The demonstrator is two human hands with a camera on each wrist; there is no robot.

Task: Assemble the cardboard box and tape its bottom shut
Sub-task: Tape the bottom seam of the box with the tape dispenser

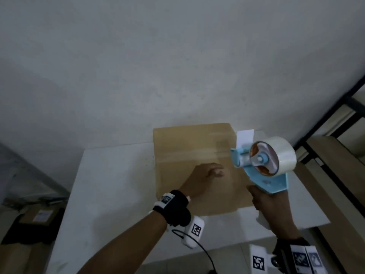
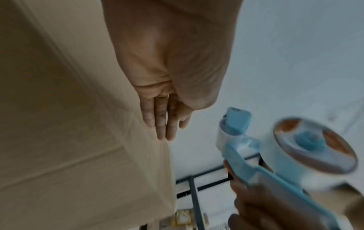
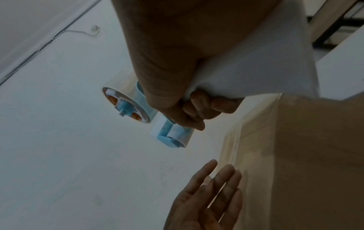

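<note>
A brown cardboard box (image 1: pixel 189 147) stands on the white table (image 1: pixel 110 186), its flat top face towards me with a strip of clear tape across it. My left hand (image 1: pixel 209 173) lies over that face with straight fingers (image 2: pixel 163 124). My right hand (image 1: pixel 270 204) grips the handle of a blue tape dispenser (image 1: pixel 264 161) holding a roll of clear tape (image 1: pixel 284 153), raised just above the box's right edge. In the right wrist view my curled fingers (image 3: pixel 199 105) wrap the white handle, and the dispenser (image 3: pixel 167 132) points away from the box (image 3: pixel 295 155).
A white wall (image 1: pixel 177 66) rises behind the table. A black metal rack with wooden boards (image 1: pixel 335 147) stands at the right. Dark bags and cardboard boxes (image 1: pixel 33 220) lie on the floor at the left. A white slip of paper (image 1: pixel 245 137) shows behind the box.
</note>
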